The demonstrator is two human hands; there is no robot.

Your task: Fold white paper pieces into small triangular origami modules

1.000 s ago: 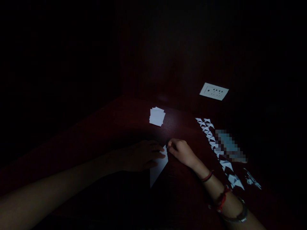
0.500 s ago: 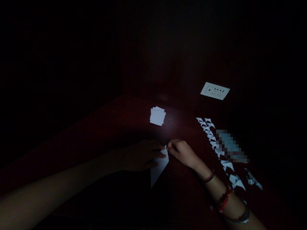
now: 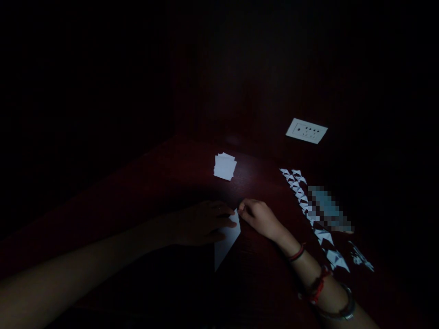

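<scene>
On the dark desk (image 3: 254, 176), directly before the wearer: one white sheet of paper (image 3: 227, 242), apparently folded, lying partly beneath the left hand (image 3: 201, 223), with a sharp tip toward the near side. Note left fingers (image 3: 229, 222) spread across the sheet, palm down. Note right hand (image 3: 259, 218) curled at the sheet's far corner, fingers drawn in. Cannot tell, from this angle, between a pinch on the paper and a place just beside it.

First risk: slippage. Likely cause, uneven pressure from the spread left fingers; probable result, a skewed crease. Second risk: misaligned edges. Likely cause, poor light, with much of the sheet hidden beneath a shadowed hand. Third risk: a bent or torn corner, from too hard a squeeze on so small an area.

Rate surroundings as a further hazard. Beyond the hands, a stack of paper squares (image 3: 225, 167), edges uneven, liable to scatter if brushed. To the right, a row of folded paper pieces (image 3: 302, 198), near the right forearm (image 3: 307, 266); possible disturbance from a sideways sweep, or from a snag on the red bracelet (image 3: 320, 284). Past the row, a blurred bluish item (image 3: 327, 208), identity not determinable.
</scene>
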